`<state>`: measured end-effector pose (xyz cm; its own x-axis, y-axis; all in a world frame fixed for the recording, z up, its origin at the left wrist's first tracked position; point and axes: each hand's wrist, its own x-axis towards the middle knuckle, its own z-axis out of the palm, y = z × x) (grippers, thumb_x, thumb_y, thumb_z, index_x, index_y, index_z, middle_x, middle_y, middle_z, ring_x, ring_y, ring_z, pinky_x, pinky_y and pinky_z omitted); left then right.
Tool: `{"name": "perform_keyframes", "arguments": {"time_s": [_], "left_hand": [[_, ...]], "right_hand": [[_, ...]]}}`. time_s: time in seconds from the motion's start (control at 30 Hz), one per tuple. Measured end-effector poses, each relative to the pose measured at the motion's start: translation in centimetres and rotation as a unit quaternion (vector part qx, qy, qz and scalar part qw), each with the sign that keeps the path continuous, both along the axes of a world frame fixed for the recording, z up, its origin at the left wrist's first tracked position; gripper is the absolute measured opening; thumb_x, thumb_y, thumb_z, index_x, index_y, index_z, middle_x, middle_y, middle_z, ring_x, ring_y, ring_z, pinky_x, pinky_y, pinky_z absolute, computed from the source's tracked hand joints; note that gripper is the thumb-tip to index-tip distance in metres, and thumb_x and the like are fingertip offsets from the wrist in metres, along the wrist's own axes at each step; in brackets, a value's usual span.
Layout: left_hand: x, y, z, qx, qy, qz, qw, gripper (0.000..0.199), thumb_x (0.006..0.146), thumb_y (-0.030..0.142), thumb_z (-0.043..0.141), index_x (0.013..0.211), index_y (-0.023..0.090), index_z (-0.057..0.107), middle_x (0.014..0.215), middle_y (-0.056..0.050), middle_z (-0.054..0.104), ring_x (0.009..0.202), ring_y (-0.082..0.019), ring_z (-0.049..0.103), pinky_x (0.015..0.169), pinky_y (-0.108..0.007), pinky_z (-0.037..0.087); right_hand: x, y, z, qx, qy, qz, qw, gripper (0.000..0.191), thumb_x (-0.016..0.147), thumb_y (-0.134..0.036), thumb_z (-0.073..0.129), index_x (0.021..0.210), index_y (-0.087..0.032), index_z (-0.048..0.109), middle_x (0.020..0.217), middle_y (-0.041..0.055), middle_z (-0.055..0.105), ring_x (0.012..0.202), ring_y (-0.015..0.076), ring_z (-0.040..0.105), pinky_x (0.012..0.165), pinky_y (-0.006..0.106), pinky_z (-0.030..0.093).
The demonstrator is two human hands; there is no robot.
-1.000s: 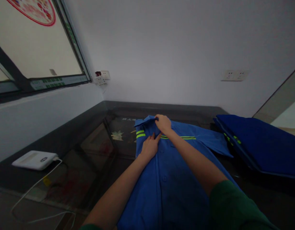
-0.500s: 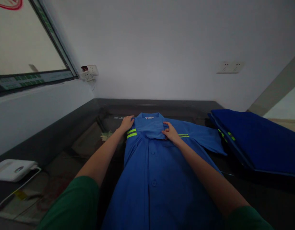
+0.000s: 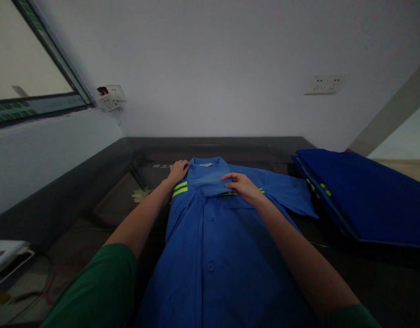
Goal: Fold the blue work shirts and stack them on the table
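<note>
A blue work shirt [image 3: 230, 255] with yellow-green reflective stripes lies front up, its collar [image 3: 207, 162] toward the wall. My left hand [image 3: 178, 171] is at the shoulder on the left, with its fingers bent over the cloth there. Over the chest, my right hand [image 3: 243, 186] has its thumb and forefinger apart, beside the edge of a loose front panel [image 3: 210, 181] below the collar. Part of a stripe shows under that panel's lower edge. The right sleeve [image 3: 291, 189] stretches out to the right; the left sleeve is mostly hidden.
Folded dark blue garments [image 3: 363, 196] are stacked at the right. A white device [image 3: 7, 255] with a cable sits at the left on the dark glossy table [image 3: 155, 146]. Wall sockets [image 3: 323, 84] are above the far edge.
My right thumb and forefinger have come off the panel's edge and spread apart. A stripe now shows beneath the panel. My left hand stays at the shoulder; the view has shifted slightly.
</note>
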<state>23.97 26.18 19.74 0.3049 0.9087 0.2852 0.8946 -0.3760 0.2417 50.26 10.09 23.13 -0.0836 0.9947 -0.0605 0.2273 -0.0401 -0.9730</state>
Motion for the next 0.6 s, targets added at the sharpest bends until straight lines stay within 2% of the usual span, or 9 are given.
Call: {"name": "perform_keyframes", "arguments": {"time_s": [0.07,0.17,0.27,0.33,0.4,0.47,0.53,0.6], "left_hand": [[0.3,-0.9,-0.4,0.021,-0.001,0.015,1.0,0.025,0.09,0.027,0.05,0.113,0.022,0.059,0.119,-0.011,0.059,0.114,-0.028,0.051,0.098,-0.044,0.038],[0.3,-2.3,0.2,0.063,-0.024,0.033,0.997,0.031,0.088,0.024,0.05,0.119,0.023,0.057,0.124,-0.01,0.056,0.118,-0.028,0.048,0.1,-0.045,0.037],[-0.2,-4.4,1.9,0.069,-0.051,0.015,0.996,0.034,0.086,0.018,0.05,0.118,0.022,0.057,0.124,-0.009,0.056,0.118,-0.026,0.049,0.099,-0.041,0.04],[-1.0,-6.9,3.2,0.03,-0.061,-0.028,0.997,0.033,0.083,0.015,0.05,0.115,0.019,0.058,0.118,-0.009,0.059,0.11,-0.023,0.054,0.096,-0.036,0.043],[-2.3,-10.4,4.4,-0.031,-0.07,-0.067,0.995,0.03,0.082,0.018,0.051,0.111,0.018,0.058,0.107,-0.008,0.063,0.095,-0.019,0.06,0.088,-0.031,0.046],[-3.9,-15.2,5.6,-0.091,-0.083,-0.067,0.99,0.024,0.082,0.024,0.051,0.104,0.02,0.059,0.094,-0.005,0.066,0.08,-0.017,0.063,0.077,-0.028,0.048],[-5.8,-21.1,6.5,-0.157,-0.097,-0.019,0.983,0.016,0.083,0.032,0.05,0.092,0.024,0.06,0.077,-0.001,0.066,0.065,-0.016,0.062,0.065,-0.027,0.048],[-7.7,-27.8,6.8,-0.239,-0.123,0.019,0.963,0.023,0.085,0.043,0.045,0.082,0.026,0.06,0.065,0.001,0.064,0.056,-0.015,0.06,0.059,-0.026,0.047]], "right_hand": [[0.1,0.0,-0.7,0.024,-0.147,-0.015,0.989,0.032,0.072,-0.003,0.056,0.098,-0.015,0.069,0.082,0.0016,0.06,0.065,0.0107,0.055,0.064,0.024,0.05],[-0.3,-0.3,-1.4,0.091,-0.327,-0.053,0.939,0.028,0.074,-0.003,0.056,0.094,-0.016,0.071,0.092,0.0052,0.058,0.082,0.0152,0.056,0.081,0.03,0.048],[-1.3,-1.3,-0.9,0.185,-0.395,-0.091,0.895,0.025,0.081,-0.01,0.056,0.1,-0.018,0.07,0.111,0.0104,0.053,0.104,0.0218,0.051,0.092,0.036,0.044],[-2.4,-2.2,-0.1,0.241,-0.4,-0.079,0.881,0.025,0.084,-0.011,0.054,0.102,-0.018,0.069,0.113,0.0107,0.053,0.108,0.0233,0.048,0.094,0.037,0.042],[-3.8,-2.8,0.6,0.27,-0.379,-0.018,0.885,0.024,0.086,-0.011,0.052,0.101,-0.018,0.069,0.108,0.0089,0.057,0.106,0.0214,0.05,0.094,0.035,0.041],[-5.6,-2.8,1.0,0.275,-0.354,0.057,0.892,0.022,0.088,-0.012,0.051,0.099,-0.017,0.069,0.103,0.0071,0.061,0.103,0.019,0.053,0.094,0.032,0.041],[-7.6,-1.7,1.3,0.27,-0.351,0.111,0.89,0.023,0.089,-0.013,0.05,0.1,-0.016,0.07,0.102,0.0069,0.065,0.101,0.0184,0.056,0.093,0.031,0.041],[-9.8,0.5,1.7,0.255,-0.371,0.135,0.883,0.026,0.09,-0.013,0.048,0.105,-0.015,0.07,0.106,0.0077,0.068,0.102,0.0186,0.058,0.093,0.029,0.041]]}}
